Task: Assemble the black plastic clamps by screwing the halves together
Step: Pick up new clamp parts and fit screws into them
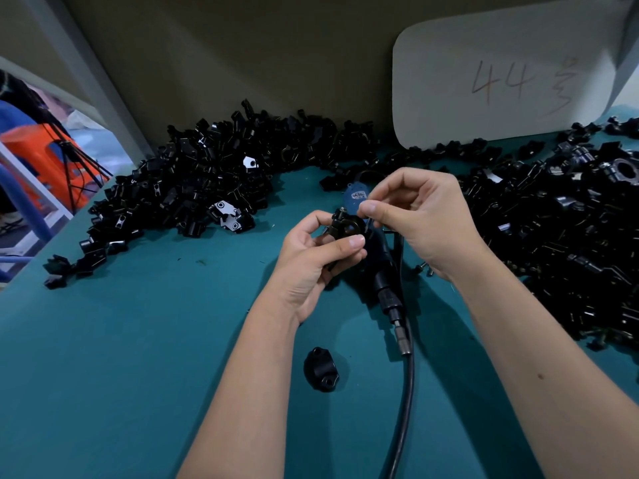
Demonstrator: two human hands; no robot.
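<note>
My left hand [316, 257] grips a black plastic clamp [347, 227] above the middle of the teal table [145, 340]; a screw stands up from the clamp's left side. My right hand [415, 216] pinches a small dark screw [369, 223] at the clamp's right edge. A single black clamp half [321, 369] lies on the table near me, between my forearms. A blue and black electric screwdriver [377, 257] lies on the table under my hands, partly hidden by them.
A big heap of black clamp parts [193, 188] fills the back left, another heap [567, 229] the right side. The screwdriver's black cable [406, 392] runs toward me. A white board marked "44" [501, 81] leans on the back wall. Loose screws [423, 269] lie by my right wrist.
</note>
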